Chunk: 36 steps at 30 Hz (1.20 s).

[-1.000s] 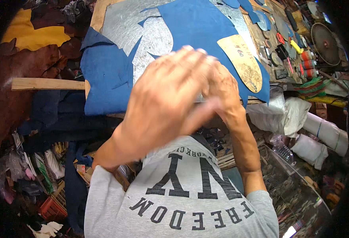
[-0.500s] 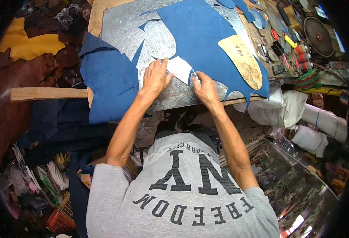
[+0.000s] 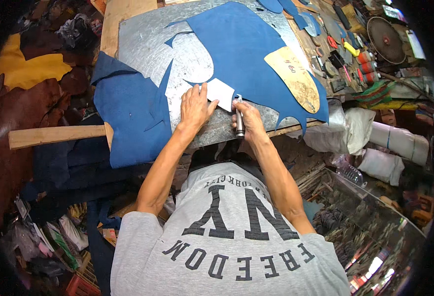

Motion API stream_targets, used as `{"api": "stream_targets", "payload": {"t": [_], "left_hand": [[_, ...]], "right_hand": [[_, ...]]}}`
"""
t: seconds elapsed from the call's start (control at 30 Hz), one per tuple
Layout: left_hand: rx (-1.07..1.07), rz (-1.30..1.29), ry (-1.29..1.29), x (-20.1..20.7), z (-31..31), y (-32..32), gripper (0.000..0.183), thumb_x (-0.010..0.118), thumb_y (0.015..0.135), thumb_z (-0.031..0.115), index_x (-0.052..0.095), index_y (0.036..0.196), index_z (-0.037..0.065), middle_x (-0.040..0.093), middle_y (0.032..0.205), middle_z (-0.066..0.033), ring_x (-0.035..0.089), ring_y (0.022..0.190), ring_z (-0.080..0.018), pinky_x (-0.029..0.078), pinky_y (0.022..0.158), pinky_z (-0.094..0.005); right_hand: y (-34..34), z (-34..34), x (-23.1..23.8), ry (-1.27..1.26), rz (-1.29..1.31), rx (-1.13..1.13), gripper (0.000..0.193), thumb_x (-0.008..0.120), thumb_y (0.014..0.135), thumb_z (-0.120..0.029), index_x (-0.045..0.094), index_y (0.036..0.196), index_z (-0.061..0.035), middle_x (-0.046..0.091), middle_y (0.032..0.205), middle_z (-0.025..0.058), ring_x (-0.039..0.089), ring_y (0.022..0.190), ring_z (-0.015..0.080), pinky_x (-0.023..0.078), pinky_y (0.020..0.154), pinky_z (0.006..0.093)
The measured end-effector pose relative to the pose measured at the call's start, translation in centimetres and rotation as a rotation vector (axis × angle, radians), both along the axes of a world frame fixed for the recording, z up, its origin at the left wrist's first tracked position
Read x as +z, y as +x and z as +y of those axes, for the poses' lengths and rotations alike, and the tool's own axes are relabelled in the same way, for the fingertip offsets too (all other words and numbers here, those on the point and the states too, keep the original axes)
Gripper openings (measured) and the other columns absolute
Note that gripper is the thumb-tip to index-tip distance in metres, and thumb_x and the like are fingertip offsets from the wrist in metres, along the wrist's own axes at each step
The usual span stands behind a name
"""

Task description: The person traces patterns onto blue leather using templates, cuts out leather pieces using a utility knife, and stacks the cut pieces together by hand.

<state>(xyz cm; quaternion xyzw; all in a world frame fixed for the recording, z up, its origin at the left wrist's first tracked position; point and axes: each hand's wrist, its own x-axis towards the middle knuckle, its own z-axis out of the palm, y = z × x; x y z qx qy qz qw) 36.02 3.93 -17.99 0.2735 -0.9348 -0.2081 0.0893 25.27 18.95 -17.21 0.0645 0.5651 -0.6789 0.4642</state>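
Note:
A small white pattern piece lies at the near edge of a large blue leather sheet. Beside it, my left hand rests with stretched fingers, fingertips and thumb touching its left side. My right hand grips a knife with a silver cylindrical metal handle, held upright near the pattern's right corner. Its tip is too small to make out clearly. Under the leather is a scratched metal sheet. A tan pattern with handwritten marks lies on the blue leather to the right.
Another blue leather piece hangs over the table's left front edge, near a projecting wooden bar. Thread spools, red-handled scissors and a round dark fan-like grille are at the far right. White wrapped bundles stand right of the table.
My right hand has drawn back toward me and turned, bringing the knife's metal handle into sight. My left hand keeps its place by the white pattern piece. The whole view has shifted slightly.

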Motion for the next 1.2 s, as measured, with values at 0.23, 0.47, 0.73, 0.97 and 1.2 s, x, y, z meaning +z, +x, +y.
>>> {"api": "stream_targets", "payload": {"t": [0.23,0.47,0.73,0.97,1.2], "left_hand": [[-0.017,0.187,0.023,-0.6,-1.5,0.1,0.06,0.068,0.087,0.036,0.053,0.128,-0.006,0.063,0.115,-0.025,0.06,0.105,-0.0402,0.047,0.092,-0.0462],[-0.018,-0.053,-0.094,0.2,-3.5,-3.3,0.045,0.062,0.089,0.041,0.064,0.114,0.003,0.068,0.1,-0.0181,0.062,0.096,-0.0363,0.042,0.087,-0.0504],[-0.011,-0.13,-0.126,-2.2,-4.2,-10.1,0.07,0.058,0.091,0.054,0.044,0.144,0.011,0.026,0.155,-0.0234,0.021,0.144,-0.0431,0.018,0.114,-0.0587],[-0.019,-0.161,-0.144,-3.7,-4.6,-10.4,0.074,0.059,0.089,0.054,0.04,0.147,0.012,0.021,0.158,-0.0215,0.015,0.146,-0.0414,0.013,0.116,-0.0575],[0.114,-0.189,-0.149,-3.6,-2.8,-11.8,0.069,0.057,0.093,0.048,0.039,0.147,0.009,0.02,0.158,-0.0212,0.014,0.147,-0.0411,0.01,0.117,-0.0565]], "right_hand": [[-0.4,-2.3,1.1,0.123,0.123,0.069,0.019,0.072,0.083,-0.014,0.056,0.091,-0.007,0.05,0.056,-0.0007,0.047,0.041,0.01,0.041,0.035,0.0252],[0.7,0.6,-0.5,0.15,0.005,-0.001,0.022,0.07,0.084,-0.009,0.052,0.096,-0.0087,0.052,0.064,0.0001,0.05,0.044,0.0111,0.043,0.036,0.0272],[-2.8,1.9,1.3,0.234,0.091,0.256,0.016,0.066,0.086,-0.01,0.055,0.095,-0.0041,0.05,0.061,0.0016,0.047,0.044,0.0102,0.039,0.039,0.0269],[-10.4,10.6,7.1,0.281,0.517,0.477,0.018,0.065,0.088,-0.016,0.064,0.099,-0.0019,0.065,0.087,0.0109,0.06,0.074,0.0147,0.049,0.067,0.0293],[-38.6,2.0,7.9,-0.033,0.604,-0.237,0.023,0.069,0.084,-0.015,0.059,0.1,-0.0023,0.054,0.064,0.0005,0.051,0.047,0.0099,0.041,0.041,0.0256]]}}
